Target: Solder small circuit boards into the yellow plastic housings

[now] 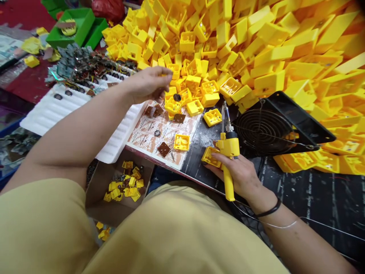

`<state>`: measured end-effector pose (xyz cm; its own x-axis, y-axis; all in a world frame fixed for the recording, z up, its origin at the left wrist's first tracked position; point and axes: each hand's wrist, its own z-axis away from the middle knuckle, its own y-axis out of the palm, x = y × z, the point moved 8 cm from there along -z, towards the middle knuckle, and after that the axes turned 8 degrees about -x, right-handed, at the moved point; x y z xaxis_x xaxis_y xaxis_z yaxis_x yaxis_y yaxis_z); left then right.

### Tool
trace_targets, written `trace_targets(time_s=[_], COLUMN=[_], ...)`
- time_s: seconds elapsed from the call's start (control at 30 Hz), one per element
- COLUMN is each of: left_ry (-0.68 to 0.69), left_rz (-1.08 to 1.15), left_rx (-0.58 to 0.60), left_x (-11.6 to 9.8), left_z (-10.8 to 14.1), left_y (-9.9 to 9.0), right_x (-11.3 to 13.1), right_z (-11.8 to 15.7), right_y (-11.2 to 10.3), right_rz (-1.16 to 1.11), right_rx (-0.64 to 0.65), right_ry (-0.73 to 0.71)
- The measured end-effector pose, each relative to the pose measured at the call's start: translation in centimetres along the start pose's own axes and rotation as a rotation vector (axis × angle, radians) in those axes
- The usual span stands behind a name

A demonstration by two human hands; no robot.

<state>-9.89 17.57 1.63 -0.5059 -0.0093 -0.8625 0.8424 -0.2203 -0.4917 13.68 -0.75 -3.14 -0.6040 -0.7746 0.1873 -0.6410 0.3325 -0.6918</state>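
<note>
My left hand [146, 85] hangs above a heap of yellow plastic housings [188, 42], its fingers curled close together. Whether its fingertips pinch anything is hidden. My right hand [236, 171] grips a yellow soldering gun [228, 150], whose thin tip points upward. A yellow housing [211, 158] lies against those fingers. Below my left hand, a printed paper sheet [159, 142] carries brown square pieces [164, 149] and a small metal ring [157, 133]. A separate housing [181, 142] stands on that sheet.
A black fan in a metal frame [265, 131] stands right of the soldering gun. A white foam tray [57, 110] lies to the left, with dark wired components [82, 64] beyond it. Small yellow parts fill a cardboard box [119, 190]. A green tray [70, 28] sits far left.
</note>
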Motion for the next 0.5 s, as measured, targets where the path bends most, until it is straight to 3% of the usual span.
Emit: trace_targets(time_s=[0.13, 0.23, 0.33, 0.5], left_ry=[0.126, 0.228, 0.283, 0.460], left_rz=[0.065, -0.010, -0.286, -0.485], left_rx=[-0.172, -0.140, -0.024, 0.275], left_x=[-2.1, -4.6, -5.3, -3.0], left_z=[0.6, 2.5, 4.6, 8.8], left_y=[-2.3, -1.9, 1.3, 10.5], right_x=[-0.2, -0.3, -0.4, -0.7], right_z=[0.2, 0.1, -0.2, -0.2], right_y=[0.1, 0.2, 0.4, 0.2], right_rz=[0.008, 0.008, -0.018, -0.055], right_rx=[0.000, 0.007, 0.040, 0.088], right_ry=[0.000, 0.015, 0.029, 0.086])
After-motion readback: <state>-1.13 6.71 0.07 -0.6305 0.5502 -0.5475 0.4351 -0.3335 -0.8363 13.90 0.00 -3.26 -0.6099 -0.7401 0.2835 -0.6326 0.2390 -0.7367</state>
